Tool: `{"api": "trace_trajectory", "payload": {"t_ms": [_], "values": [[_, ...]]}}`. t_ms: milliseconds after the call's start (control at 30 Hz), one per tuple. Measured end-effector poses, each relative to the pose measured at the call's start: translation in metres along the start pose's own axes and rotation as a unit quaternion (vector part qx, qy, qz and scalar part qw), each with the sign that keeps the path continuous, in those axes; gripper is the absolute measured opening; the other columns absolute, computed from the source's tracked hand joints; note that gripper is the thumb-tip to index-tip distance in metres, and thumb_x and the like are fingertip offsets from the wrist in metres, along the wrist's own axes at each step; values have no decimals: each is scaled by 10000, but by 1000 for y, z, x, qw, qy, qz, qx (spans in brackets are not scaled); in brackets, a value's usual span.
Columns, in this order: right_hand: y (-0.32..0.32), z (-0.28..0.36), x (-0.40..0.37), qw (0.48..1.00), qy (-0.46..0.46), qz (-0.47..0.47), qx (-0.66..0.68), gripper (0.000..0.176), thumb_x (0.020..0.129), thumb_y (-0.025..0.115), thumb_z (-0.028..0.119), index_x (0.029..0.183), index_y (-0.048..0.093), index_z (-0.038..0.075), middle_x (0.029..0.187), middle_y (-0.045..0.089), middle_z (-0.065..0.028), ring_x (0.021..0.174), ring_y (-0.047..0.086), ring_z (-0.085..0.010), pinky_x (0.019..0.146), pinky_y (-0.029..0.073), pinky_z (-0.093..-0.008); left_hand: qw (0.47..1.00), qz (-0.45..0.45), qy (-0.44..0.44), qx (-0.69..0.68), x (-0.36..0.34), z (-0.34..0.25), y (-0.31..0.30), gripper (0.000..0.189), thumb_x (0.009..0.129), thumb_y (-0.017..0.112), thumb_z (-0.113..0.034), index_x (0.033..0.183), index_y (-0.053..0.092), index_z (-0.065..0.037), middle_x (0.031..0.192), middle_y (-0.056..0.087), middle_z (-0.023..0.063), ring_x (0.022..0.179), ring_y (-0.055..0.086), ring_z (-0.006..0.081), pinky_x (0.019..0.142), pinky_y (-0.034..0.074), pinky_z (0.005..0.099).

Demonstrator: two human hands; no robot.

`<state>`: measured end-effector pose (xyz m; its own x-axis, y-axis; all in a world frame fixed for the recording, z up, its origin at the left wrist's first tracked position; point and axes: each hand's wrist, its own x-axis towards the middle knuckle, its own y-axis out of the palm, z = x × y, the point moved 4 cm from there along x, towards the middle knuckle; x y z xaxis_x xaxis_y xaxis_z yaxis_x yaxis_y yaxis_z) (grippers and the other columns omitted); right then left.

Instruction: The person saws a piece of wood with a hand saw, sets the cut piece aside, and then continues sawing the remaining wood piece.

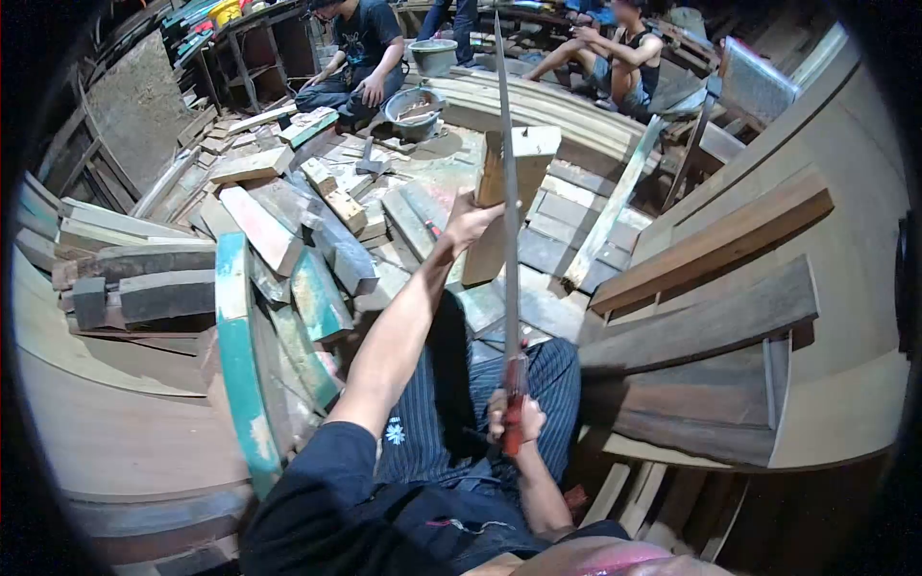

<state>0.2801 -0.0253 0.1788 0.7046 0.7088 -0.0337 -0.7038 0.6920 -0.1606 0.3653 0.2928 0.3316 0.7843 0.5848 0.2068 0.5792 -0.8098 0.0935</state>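
Observation:
My left hand (471, 219) is wrapped round a thick wooden block (534, 144), held upright in front of my knees. My right hand (519, 419) grips the red handle of a handsaw (510, 240) low by my lap. Its long, narrow blade points up and away from me, seen nearly edge-on. In this view the blade overlaps the block and passes close by the fingers of my left hand.
Offcuts and painted beams, among them a curved green one (233, 326), lie to the left. Planks (715, 240) rest against a curved board on the right. Farther off are a bucket (415, 113), a seated person (360, 48) and another person (629, 62).

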Motion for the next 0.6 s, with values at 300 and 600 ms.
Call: {"api": "trace_trajectory", "payload": {"t_ms": [300,600], "values": [[-95,170,-44,902,-319,-278,-89,225,763,639,275,774,610,52,586,554,-44,487,552,-210,457,459,-348,995,27,93,-37,-7,-5,-8,319,805,741,-76,1096,675,37,990,705,95,830,664,112,706,531,272],[-151,234,-53,829,-414,-20,375,371,834,557,170,1118,408,-16,611,461,-91,456,426,-168,407,400,-336,997,10,47,61,-2,-8,15,333,774,795,-114,1063,697,17,981,716,83,876,666,130,757,550,291]]}}
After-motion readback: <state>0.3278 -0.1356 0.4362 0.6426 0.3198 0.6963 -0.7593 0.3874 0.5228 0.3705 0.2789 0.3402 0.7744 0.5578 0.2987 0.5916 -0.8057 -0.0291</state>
